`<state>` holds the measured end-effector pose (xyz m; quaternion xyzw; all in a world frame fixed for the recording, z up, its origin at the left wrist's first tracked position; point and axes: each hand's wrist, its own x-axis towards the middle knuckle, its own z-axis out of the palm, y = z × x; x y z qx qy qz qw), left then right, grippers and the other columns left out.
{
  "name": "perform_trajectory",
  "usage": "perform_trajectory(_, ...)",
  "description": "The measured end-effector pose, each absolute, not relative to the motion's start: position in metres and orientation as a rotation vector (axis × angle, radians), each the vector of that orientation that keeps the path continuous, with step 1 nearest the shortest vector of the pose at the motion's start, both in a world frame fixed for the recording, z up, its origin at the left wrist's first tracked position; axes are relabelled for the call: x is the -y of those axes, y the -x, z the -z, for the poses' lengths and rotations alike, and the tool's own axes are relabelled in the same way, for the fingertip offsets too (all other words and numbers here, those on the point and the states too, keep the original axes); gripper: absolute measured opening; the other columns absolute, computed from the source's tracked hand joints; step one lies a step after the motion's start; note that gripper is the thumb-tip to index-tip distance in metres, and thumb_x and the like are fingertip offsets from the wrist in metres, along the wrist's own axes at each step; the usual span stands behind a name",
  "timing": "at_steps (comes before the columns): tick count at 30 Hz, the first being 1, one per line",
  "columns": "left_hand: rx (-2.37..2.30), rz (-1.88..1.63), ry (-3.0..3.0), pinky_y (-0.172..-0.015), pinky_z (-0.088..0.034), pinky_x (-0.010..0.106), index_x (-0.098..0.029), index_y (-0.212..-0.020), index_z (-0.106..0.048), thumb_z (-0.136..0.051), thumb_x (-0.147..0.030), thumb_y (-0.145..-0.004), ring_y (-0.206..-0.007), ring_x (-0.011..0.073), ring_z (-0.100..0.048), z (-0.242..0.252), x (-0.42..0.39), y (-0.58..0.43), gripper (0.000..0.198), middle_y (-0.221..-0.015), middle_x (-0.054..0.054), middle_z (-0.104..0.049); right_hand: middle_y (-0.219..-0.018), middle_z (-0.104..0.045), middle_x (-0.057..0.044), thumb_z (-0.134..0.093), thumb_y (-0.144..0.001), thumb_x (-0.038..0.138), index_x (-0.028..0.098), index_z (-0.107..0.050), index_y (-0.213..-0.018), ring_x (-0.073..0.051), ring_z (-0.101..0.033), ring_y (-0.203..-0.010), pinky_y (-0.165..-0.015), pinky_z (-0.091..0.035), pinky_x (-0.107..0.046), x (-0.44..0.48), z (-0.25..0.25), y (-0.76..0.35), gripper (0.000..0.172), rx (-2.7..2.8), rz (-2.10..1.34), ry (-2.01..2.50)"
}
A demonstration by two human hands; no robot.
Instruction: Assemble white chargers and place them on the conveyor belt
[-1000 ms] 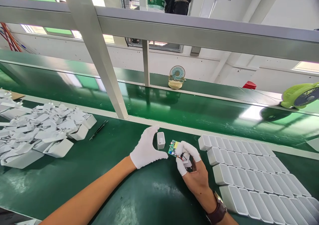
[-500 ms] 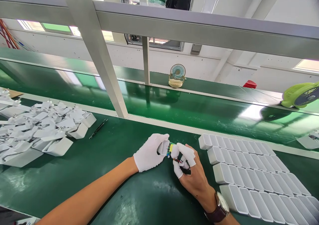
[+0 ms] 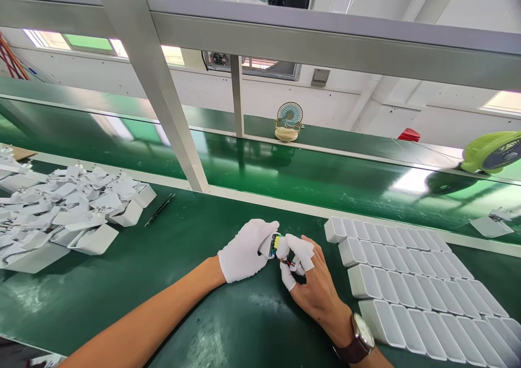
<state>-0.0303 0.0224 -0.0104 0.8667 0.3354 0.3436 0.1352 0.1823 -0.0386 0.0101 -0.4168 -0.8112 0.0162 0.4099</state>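
My left hand (image 3: 246, 250), in a white glove, is closed round a small white plastic housing (image 3: 266, 247). Against the housing's open end sits a circuit board (image 3: 275, 244) with a yellow component, part of it inside. My right hand (image 3: 307, 267) wears white finger cots and pinches the board's outer end, where a white piece and short dark and red wires show. The fingers hide much of that end. Both hands are close together just above the green bench.
A heap of white plastic parts (image 3: 69, 210) covers the left, with a black pen-like tool (image 3: 160, 209) beside it. Rows of white housings (image 3: 407, 281) stand at right. Behind runs a green conveyor belt (image 3: 317, 172) carrying a white part (image 3: 491, 226). A metal post (image 3: 163, 96) rises ahead.
The circuit board has gone deeper into the housing as my right hand moved slightly left. On the belt, the white part at the far right has shifted left.
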Motion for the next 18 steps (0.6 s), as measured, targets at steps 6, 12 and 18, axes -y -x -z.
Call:
perform_trajectory(6,-0.965,-0.980,-2.525,-0.101,-0.049,0.046,-0.031,-0.150,-0.028,-0.058,0.001,-0.072,-0.121,0.0281,-0.051,0.0096,-0.0208,0.0298,0.090,-0.128,0.010,-0.057,-0.115,-0.065,-0.008,-0.056,-0.088,0.005,0.023,-0.033,-0.152,-0.023,-0.061,-0.107,-0.109,-0.046,-0.057,0.0385,-0.0069,-0.1822,0.070,2.063,-0.015,1.039)
perform_trajectory(12,-0.954,-1.017,-2.536,-0.100,-0.049,0.046,-0.030,-0.150,-0.029,-0.058,-0.001,-0.073,-0.118,0.0274,-0.054,0.0107,-0.0232,0.0300,0.088,-0.126,0.010,-0.058,-0.116,-0.065,-0.008,-0.057,-0.087,0.004,0.023,-0.034,-0.152,-0.023,-0.061,-0.108,-0.111,-0.045,-0.055,0.0379,-0.0067,-0.1826,0.071,2.051,-0.011,1.038)
perform_trajectory(18,-0.933,-1.076,-2.548,-0.098,-0.051,0.046,-0.027,-0.148,-0.033,-0.059,0.000,-0.071,-0.116,0.0268,-0.055,0.0120,-0.0240,0.0302,0.085,-0.124,0.010,-0.060,-0.117,-0.065,-0.008,-0.057,-0.088,0.005,0.022,-0.033,-0.154,-0.023,-0.062,-0.107,-0.112,-0.044,-0.056,0.0381,-0.0051,-0.1828,0.072,2.056,-0.015,1.029)
